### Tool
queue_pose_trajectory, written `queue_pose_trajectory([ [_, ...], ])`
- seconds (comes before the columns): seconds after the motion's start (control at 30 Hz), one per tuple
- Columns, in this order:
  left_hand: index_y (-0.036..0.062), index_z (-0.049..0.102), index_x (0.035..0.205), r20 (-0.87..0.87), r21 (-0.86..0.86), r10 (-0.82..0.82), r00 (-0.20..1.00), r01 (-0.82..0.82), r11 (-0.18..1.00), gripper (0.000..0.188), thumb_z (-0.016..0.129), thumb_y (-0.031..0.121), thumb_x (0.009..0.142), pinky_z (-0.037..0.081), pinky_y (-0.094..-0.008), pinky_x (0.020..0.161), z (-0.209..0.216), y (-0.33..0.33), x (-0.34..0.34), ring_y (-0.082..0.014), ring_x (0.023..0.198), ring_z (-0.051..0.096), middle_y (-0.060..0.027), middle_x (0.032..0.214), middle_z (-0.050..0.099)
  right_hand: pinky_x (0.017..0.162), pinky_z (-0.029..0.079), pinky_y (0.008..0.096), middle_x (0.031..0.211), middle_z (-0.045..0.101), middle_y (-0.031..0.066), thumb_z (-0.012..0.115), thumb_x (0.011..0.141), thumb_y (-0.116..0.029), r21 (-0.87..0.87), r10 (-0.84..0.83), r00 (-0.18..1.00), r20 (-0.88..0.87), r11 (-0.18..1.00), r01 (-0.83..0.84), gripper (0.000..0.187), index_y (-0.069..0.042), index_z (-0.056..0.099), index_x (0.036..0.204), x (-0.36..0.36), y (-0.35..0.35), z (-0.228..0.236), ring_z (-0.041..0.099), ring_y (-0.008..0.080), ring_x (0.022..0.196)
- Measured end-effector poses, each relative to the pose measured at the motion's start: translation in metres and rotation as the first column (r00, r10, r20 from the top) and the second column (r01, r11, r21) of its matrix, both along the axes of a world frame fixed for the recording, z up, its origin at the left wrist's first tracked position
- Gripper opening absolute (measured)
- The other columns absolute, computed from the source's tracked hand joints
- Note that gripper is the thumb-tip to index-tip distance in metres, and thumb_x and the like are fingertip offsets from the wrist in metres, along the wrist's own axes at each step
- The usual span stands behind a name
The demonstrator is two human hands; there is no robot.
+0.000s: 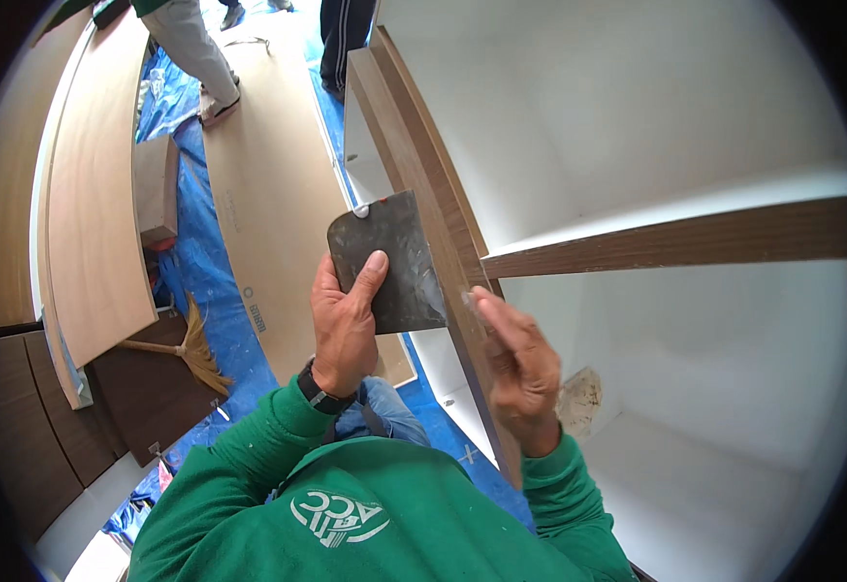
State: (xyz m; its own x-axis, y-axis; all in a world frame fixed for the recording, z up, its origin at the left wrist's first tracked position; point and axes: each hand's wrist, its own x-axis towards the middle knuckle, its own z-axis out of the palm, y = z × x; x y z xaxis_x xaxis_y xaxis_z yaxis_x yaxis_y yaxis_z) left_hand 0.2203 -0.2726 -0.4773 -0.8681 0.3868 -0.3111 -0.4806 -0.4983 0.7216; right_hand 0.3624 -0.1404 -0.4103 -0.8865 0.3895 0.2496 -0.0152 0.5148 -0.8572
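Just L of a brown wood-grain panel edge (pixel 457 267), the left hand (pixel 344 325) pinches a flat, dark grey, scuffed plate (pixel 404 262) w/ a rounded corner, thumb on its face, fingers underneath; whitish smears on it, plus a small white blob (pixel 362 210) at the top rim. Right hand (pixel 522 359), blurred, is over the panel edge, fingers extended & close tog.; tiny pale bit (pixel 469 299) at the fingertips, can't tell if pinched, or if the hand touches the wood. To the R, a smooth white cabinet interior (pixel 704 320) w/ brown wood-grain shelf edge (pixel 675 236). Beyond the plate, a long, flat tan board (pixel 258 194) on crinkled blue plastic sheeting (pixel 215 291). Further L, a flared straw broom (pixel 202 351) & smooth pale plywood panel (pixel 98 204). Up top, a person in pale trousers (pixel 186 44) by the board.
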Motion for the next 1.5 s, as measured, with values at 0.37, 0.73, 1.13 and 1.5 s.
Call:
queue_pose_trajectory([
  [0.37,0.0039,0.057,0.127,-0.024,0.061,0.008,1.0,-0.007,0.998,0.027,0.065,0.009,0.102,0.062,-0.0308,0.082,0.02,0.029,0.028,-0.0148,0.097,0.07,-0.0076,0.115,0.071,0.104,0.055,0.0433,0.142,0.059,0.024,0.062,0.092,0.011,0.282,-0.073,0.985,-0.158,0.952,0.116,0.047,0.004,0.058,0.139,0.025,-0.016,-0.032,0.06,0.0384,0.13],
  [0.73,0.0054,0.06,0.126,-0.12,0.113,-0.075,0.99,0.089,0.99,0.026,0.067,0.006,0.1,0.059,-0.0315,0.086,0.062,0.031,-0.003,-0.0143,0.097,0.07,-0.0063,0.117,0.071,0.086,0.062,0.0389,0.121,0.07,0.0217,0.059,0.094,0.001,0.417,-0.183,0.983,0.021,0.895,0.158,0.026,0.007,0.066,0.118,0.03,-0.017,-0.039,0.073,0.0356,0.103],
  [1.13,-0.0022,0.052,0.139,-0.727,-0.09,-0.271,0.631,0.304,0.949,0.042,0.062,-0.005,0.098,0.051,-0.0337,0.1,0.048,-0.011,-0.006,-0.0194,0.115,0.063,-0.0137,0.129,0.065,0.067,0.061,0.0308,0.095,0.072,0.015,0.051,0.107,-0.01,-0.738,-0.629,0.76,0.163,0.434,0.517,0.032,0.005,0.051,0.135,-0.004,-0.105,0.031,0.076,0.0225,0.077],
  [1.5,-0.003,0.056,0.133,-0.576,-0.373,-0.615,0.539,0.496,0.784,0.031,0.057,0.011,0.106,0.052,-0.0323,0.096,0.007,-0.041,0.02,-0.0191,0.111,0.063,-0.0129,0.124,0.066,0.072,0.06,0.0336,0.102,0.07,0.0167,0.053,0.106,-0.009,-0.878,-0.777,0.62,0.114,0.213,0.429,0.028,0.003,0.053,0.131,0.045,-0.149,-0.017,0.073,0.0226,0.08],
])
